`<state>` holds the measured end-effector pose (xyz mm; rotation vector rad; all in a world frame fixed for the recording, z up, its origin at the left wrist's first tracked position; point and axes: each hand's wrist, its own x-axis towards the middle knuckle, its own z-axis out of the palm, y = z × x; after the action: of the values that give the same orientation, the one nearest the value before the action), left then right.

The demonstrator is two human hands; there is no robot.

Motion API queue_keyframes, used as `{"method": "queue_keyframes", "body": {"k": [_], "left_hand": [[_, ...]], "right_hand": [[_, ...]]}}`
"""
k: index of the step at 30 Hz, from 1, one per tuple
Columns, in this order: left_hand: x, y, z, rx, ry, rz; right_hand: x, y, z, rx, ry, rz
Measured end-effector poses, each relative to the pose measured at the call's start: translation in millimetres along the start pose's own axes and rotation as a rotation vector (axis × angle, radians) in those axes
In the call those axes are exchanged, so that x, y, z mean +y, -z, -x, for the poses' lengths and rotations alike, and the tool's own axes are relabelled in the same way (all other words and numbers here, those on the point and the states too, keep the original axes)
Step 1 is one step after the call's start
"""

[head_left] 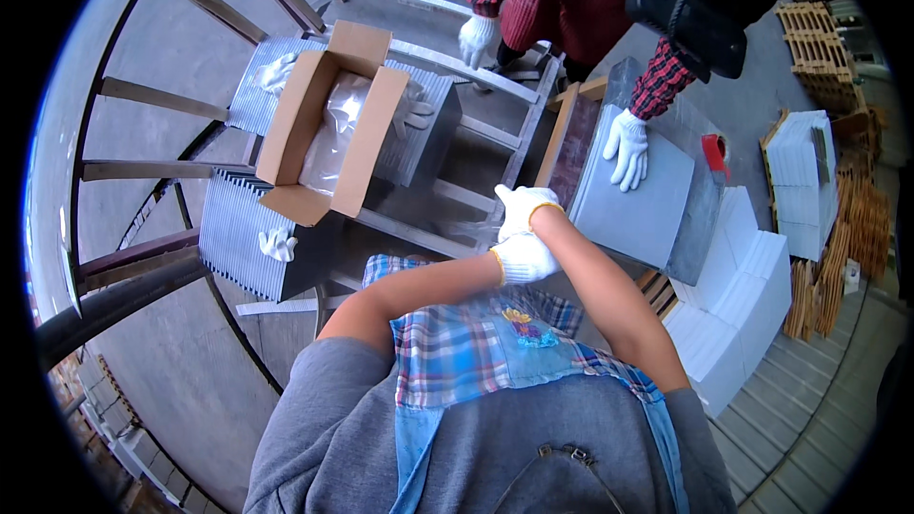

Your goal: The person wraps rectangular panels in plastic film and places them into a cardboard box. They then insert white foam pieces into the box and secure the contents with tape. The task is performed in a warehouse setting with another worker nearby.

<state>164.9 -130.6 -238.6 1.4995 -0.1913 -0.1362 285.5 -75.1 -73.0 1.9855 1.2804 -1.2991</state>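
My right hand [526,208], in a white knit glove with a yellow cuff edge, is closed in front of me; what it may hold is hidden. Just below it, my left hand [526,259] wears the same kind of glove and meets the right wrist, its fingers hidden beneath. Both are nearest to a stack of flat grey panels [633,195]. A co-worker's gloved hand [626,148] lies flat on that stack, while the other gloved hand [476,40] hangs near a metal frame. Left of my hands, an open cardboard box [376,157] holds clear plastic bags [341,124].
Stacks of grey slats [243,228] stand around the box, with loose white gloves [277,245] on top. A red tape roll [714,152] sits by the panels. White foam blocks [728,324] are at right, wooden pallets [814,38] beyond. A metal rack [157,171] rises at left.
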Motion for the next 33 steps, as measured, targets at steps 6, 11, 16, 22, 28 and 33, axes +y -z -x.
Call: {"method": "queue_keyframes", "body": {"k": [6,11,16,22,28,33], "left_hand": [[40.4,-26.4,-25.5,0.031,-0.288,-0.905],[89.5,-17.8,-41.2,0.042,-0.257,-1.096],[128.5,-7.5,-53.5,0.171,0.070,-0.704],[176.2,35.4,-54.3,0.436,0.469,0.488],[180.9,76.3,-42.7,0.714,0.537,0.142],[142.1,79.9,-41.1,0.744,0.613,0.181]], "right_hand": [[58.5,-64.0,-44.9,0.129,0.030,0.009],[106.5,-84.3,-30.6,0.450,0.138,-0.517],[138.1,-74.2,5.5,0.220,0.335,-1.177],[163.4,-100.2,31.5,0.133,0.470,-1.355],[174.3,-92.1,53.9,-0.088,0.459,-1.351],[188.2,-108.6,72.6,-0.015,0.391,-1.195]]}}
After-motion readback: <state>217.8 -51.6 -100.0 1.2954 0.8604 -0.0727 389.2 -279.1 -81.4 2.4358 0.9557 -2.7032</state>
